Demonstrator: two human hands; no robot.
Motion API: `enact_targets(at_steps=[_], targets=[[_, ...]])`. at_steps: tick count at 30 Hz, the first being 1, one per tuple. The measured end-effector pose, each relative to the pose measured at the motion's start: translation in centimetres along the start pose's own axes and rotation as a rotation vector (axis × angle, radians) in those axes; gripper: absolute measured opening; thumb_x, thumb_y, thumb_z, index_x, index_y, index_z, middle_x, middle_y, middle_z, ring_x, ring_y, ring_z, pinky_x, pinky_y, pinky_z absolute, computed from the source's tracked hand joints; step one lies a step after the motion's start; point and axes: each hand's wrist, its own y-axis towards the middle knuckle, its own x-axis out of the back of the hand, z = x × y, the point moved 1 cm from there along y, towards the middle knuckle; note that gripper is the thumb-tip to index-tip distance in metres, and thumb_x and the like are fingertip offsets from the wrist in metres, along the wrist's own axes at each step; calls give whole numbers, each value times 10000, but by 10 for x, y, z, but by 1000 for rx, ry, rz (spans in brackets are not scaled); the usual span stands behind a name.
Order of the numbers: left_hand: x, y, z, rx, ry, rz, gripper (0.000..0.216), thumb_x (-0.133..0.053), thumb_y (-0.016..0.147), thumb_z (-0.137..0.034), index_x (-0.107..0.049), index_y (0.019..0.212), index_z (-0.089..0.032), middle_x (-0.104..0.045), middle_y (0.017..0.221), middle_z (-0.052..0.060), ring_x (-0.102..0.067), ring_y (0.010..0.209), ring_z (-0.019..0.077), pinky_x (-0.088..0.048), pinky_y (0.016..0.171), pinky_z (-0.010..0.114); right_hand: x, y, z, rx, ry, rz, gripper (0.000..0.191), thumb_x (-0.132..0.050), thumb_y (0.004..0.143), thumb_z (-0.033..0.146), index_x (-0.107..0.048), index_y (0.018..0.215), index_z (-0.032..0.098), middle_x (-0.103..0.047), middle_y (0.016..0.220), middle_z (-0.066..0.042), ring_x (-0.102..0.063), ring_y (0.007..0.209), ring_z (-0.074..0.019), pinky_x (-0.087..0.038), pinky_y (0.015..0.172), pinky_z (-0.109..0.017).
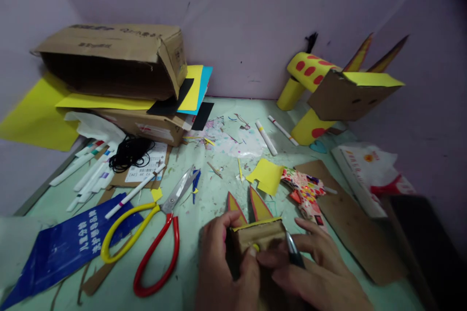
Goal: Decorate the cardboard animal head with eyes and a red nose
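A small cardboard box head [260, 235] with a yellow top and two pointed yellow ears [250, 206] rests on the table near the front edge. My left hand [224, 265] is wrapped round its left side, thumb pressed on its front. My right hand [314, 272] touches the right side of the box and grips a dark pen [294, 251] whose tip is at the cardboard. Just beyond lie a yellow paper scrap [267, 175] and a red patterned paper piece [306, 192].
Scissors with yellow and red handles [153, 233] lie to the left, beside a blue bag [69, 245] and several white markers [89, 170]. Cardboard boxes [116, 58] with coloured paper are stacked at the back left. A yellow spotted cardboard giraffe [335, 90] stands at the back right. A brown cardboard sheet [350, 223] lies right.
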Motion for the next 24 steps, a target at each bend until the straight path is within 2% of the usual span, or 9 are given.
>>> enact_targets(at_steps=[3,7,12,18,20,21,22,23,24], targets=[[0,1,3,-15,-7,1,462,-519,672,-353,-574,1092,-169,-632,1125,97,-587,1067,270,-425,948,381,-4,5,2,-17,-30,33,125,-636,884,318,-718,816,383,-765,686,25,-704,755,-228,-501,958,-479],[0,2,8,-19,-27,8,476,-538,663,-362,-572,1103,-183,-639,1114,87,-592,1032,279,-421,931,402,-5,16,3,3,-71,-2,68,-681,833,325,-714,784,358,-752,678,10,-683,767,-236,-555,878,-446],[0,2,15,-60,-67,9,457,-568,685,-397,-586,1095,-196,-634,1124,92,-577,1051,294,-414,942,434,-4,19,1,136,-137,-25,58,-659,844,305,-696,813,338,-757,723,17,-681,783,-222,-544,902,-438],[2,2,28,-130,-111,52,418,-546,791,-408,-557,1166,-223,-637,1151,91,-600,1054,292,-469,914,445,2,20,-3,403,-218,-42,175,-520,887,145,-624,847,280,-765,719,47,-697,707,-162,-507,936,-349],[12,3,26,-289,-32,-37,393,-525,835,-338,-516,1215,-237,-601,1196,90,-591,1059,273,-486,898,425,2,22,-2,450,-241,-42,165,-498,880,131,-589,851,266,-772,721,59,-705,696,-153,-481,954,-331],[17,4,23,-449,43,-101,396,-529,837,-279,-501,1231,-242,-578,1210,85,-579,1067,258,-484,907,408,2,22,-2,452,-245,-48,159,-496,872,128,-578,858,263,-773,720,66,-707,693,-150,-462,973,-328],[23,5,19,-641,132,-185,419,-538,824,-215,-494,1239,-248,-536,1243,79,-555,1089,240,-470,933,388,2,22,-1,444,-246,-51,162,-496,862,120,-574,864,262,-772,717,73,-707,687,-147,-439,996,-325],[27,5,14,-894,225,-202,453,-557,786,-138,-503,1225,-237,-551,1182,67,-554,1070,218,-476,919,345,1,22,0,430,-246,-57,173,-498,851,107,-577,870,259,-767,706,76,-703,674,-143,-417,1017,-321],[28,5,10,-1146,310,-108,411,-579,751,-90,-567,1131,-245,-587,1049,27,-571,986,188,-475,898,303,0,22,0,411,-248,-62,188,-501,838,91,-582,871,256,-757,688,77,-698,658,-140,-401,1032,-321]])
